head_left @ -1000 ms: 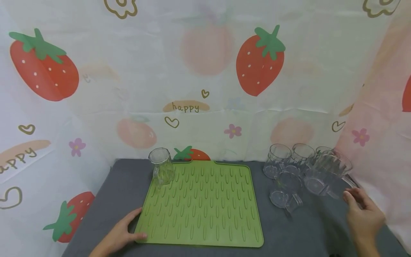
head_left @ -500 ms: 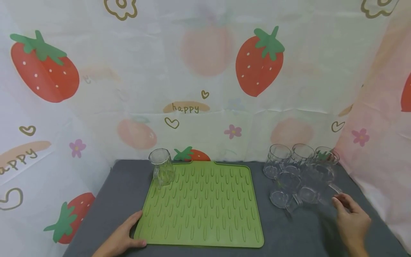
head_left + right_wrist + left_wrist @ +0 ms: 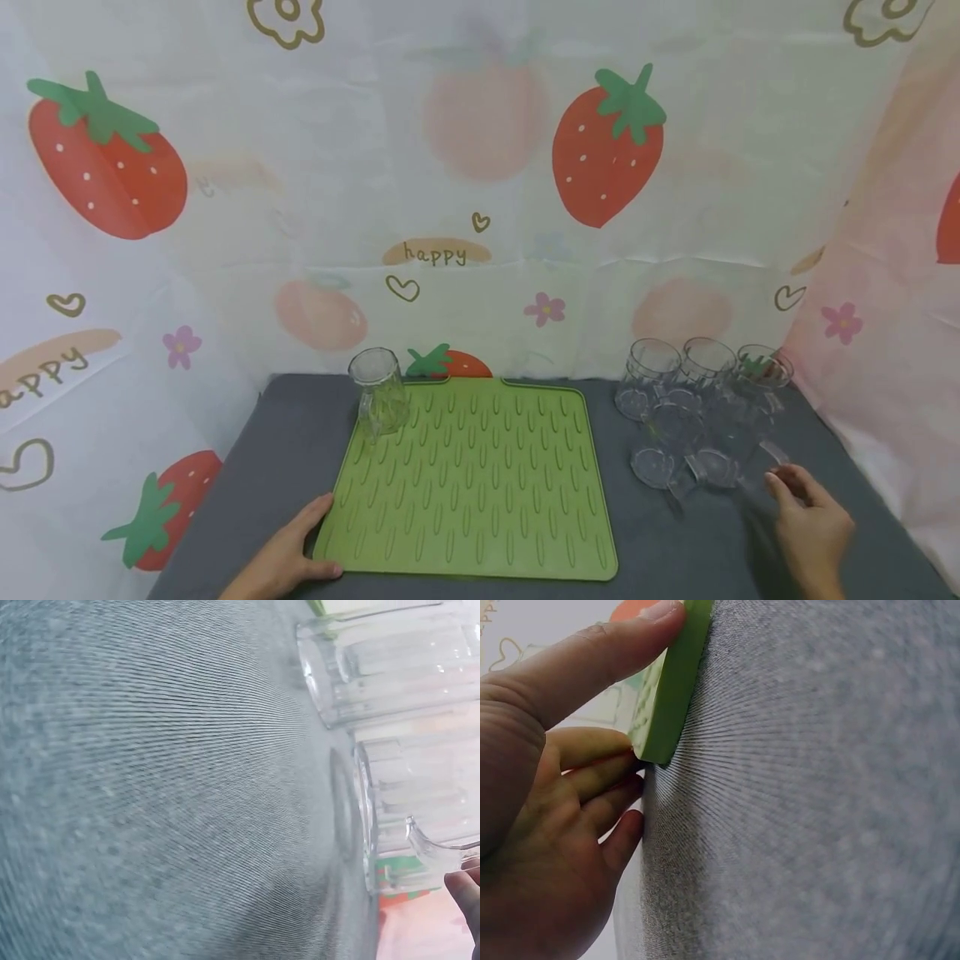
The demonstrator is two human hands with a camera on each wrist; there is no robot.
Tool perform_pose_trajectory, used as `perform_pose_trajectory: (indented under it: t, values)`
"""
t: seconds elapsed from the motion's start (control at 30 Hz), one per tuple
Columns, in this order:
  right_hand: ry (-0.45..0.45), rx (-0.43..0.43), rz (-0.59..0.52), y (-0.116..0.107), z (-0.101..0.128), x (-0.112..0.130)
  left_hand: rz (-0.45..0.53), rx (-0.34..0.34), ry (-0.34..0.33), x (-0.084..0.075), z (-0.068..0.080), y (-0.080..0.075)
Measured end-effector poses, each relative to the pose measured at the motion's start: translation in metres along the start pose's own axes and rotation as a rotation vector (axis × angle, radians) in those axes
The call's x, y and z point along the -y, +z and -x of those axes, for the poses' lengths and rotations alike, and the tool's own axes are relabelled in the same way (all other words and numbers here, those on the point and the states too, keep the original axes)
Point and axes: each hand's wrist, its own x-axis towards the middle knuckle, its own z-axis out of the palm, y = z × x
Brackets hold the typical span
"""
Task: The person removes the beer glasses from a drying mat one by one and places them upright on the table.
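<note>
My right hand [image 3: 813,521] pinches the handle of a clear glass mug [image 3: 717,468] at the front right of the mug group. In the right wrist view, the fingertips [image 3: 465,892] are at the handle of this mug [image 3: 394,787], and its base is close over the cloth, with a shadow beside it. Another clear mug [image 3: 654,465] stands just to its left. My left hand [image 3: 281,554] rests at the near left corner of a green ridged mat [image 3: 480,483]; in the left wrist view its thumb [image 3: 607,656] lies along the mat's edge, with loosely extended fingers touching the corner.
A clear mug [image 3: 381,396] stands on the mat's far left corner. Behind the held mug is a back row of clear mugs [image 3: 648,375], overlapping in view. Grey cloth [image 3: 675,550] covers the table. A strawberry-print curtain [image 3: 480,192] closes off the back and sides.
My right hand has carried the mug left and toward the front, bringing it lower beside the front mug. The left hand has stayed at the mat corner.
</note>
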Motion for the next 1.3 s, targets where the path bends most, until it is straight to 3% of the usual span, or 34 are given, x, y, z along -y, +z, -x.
perform_pose_trajectory:
  t: [0.33, 0.63, 0.93, 1.3]
  values:
    - [0.12, 0.026, -0.029, 0.004, 0.006, -0.006, 0.025, 0.019, 0.017, 0.001, 0.0, 0.0]
    - [0.206, 0.078, 0.01, 0.006, 0.012, -0.009, 0.034, 0.022, 0.023, 0.002, -0.001, -0.002]
    - [0.169, 0.09, -0.006, 0.009, 0.012, -0.006, 0.014, 0.019, -0.017, 0.004, -0.001, -0.002]
    - [0.156, 0.106, 0.02, -0.002, 0.003, 0.001, -0.004, -0.009, -0.014, 0.004, -0.002, 0.0]
